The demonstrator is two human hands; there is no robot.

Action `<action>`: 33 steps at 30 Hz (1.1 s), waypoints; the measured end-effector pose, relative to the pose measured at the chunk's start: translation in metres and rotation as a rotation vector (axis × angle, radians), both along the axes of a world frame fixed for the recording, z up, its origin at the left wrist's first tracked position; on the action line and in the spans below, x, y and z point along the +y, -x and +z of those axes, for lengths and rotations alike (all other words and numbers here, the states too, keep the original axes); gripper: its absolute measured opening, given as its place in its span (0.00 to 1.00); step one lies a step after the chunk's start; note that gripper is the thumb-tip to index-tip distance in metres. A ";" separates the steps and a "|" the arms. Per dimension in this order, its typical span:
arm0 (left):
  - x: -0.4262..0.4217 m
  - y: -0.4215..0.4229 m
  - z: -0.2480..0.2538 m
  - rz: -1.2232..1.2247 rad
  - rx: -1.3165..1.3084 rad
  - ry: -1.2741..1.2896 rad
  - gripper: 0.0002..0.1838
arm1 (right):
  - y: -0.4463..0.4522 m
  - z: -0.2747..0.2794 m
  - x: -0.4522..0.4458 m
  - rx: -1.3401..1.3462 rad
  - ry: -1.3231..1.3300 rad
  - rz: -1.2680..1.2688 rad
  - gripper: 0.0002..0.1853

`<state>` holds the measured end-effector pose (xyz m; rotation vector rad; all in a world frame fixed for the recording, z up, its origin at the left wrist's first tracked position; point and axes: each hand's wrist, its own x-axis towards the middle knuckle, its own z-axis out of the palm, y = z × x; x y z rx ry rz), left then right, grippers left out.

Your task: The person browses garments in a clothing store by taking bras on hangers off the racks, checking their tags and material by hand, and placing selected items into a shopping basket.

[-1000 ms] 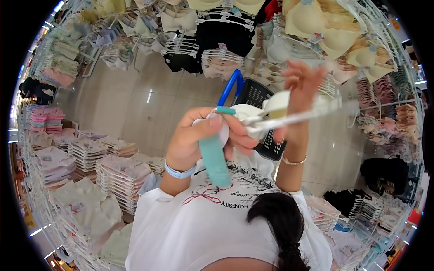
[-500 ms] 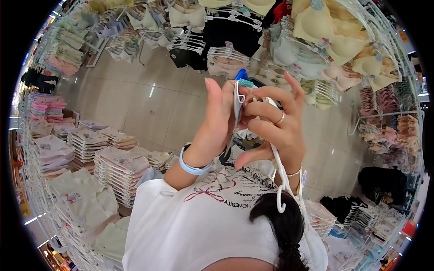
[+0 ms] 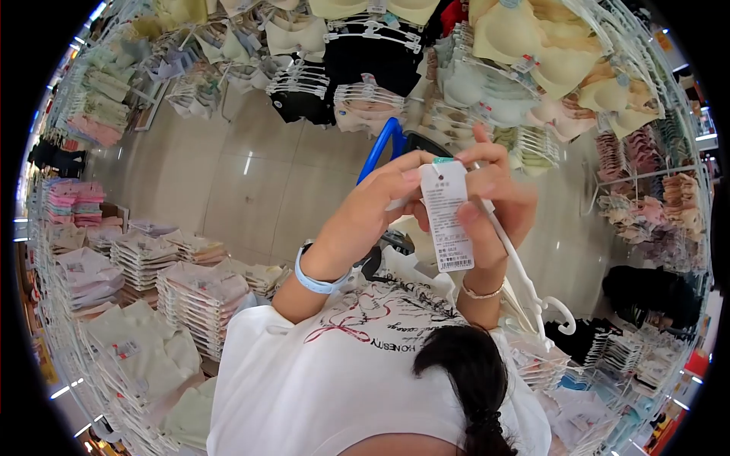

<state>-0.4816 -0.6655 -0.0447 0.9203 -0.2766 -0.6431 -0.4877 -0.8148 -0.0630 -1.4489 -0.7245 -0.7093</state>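
Observation:
A white printed tag point(image 3: 447, 216) with a barcode at its lower end faces up between my two hands. My left hand point(image 3: 380, 194), with a light blue band on its wrist, pinches the tag's upper left edge. At the tag's right side is my right hand point(image 3: 498, 201), its thumb on the tag and its fingers partly blurred. A white hanger point(image 3: 525, 277) hangs down from my right hand, its hook beside my wrist. A small green piece point(image 3: 442, 160) shows at the tag's top. Light fabric is partly hidden behind the hands.
A basket's blue handle point(image 3: 380, 148) rises beyond my hands. Racks of bras point(image 3: 525, 45) and black garments point(image 3: 372, 64) stand ahead. Folded garments point(image 3: 201, 285) are stacked at the left. More clothes hang on racks point(image 3: 646, 216) at the right. Tiled floor point(image 3: 251, 159) lies between them.
The tag has turned from edge-on to show its printed face. Earlier, a teal strip hung from my left hand. The hanger has swung from reaching rightward to hanging down by my right wrist.

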 end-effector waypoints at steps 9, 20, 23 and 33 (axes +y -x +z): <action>-0.013 0.002 0.005 0.157 -0.078 -0.150 0.19 | 0.003 -0.003 0.001 0.139 -0.150 -0.144 0.08; -0.013 0.001 -0.002 0.210 -0.225 -0.162 0.16 | 0.005 -0.003 -0.002 0.164 -0.197 -0.133 0.08; -0.012 0.001 -0.004 0.259 -0.186 -0.153 0.15 | 0.006 -0.003 0.000 0.155 -0.156 -0.152 0.08; -0.014 -0.001 -0.011 0.146 -0.456 -0.445 0.14 | 0.001 -0.009 0.003 0.103 0.166 -0.343 0.12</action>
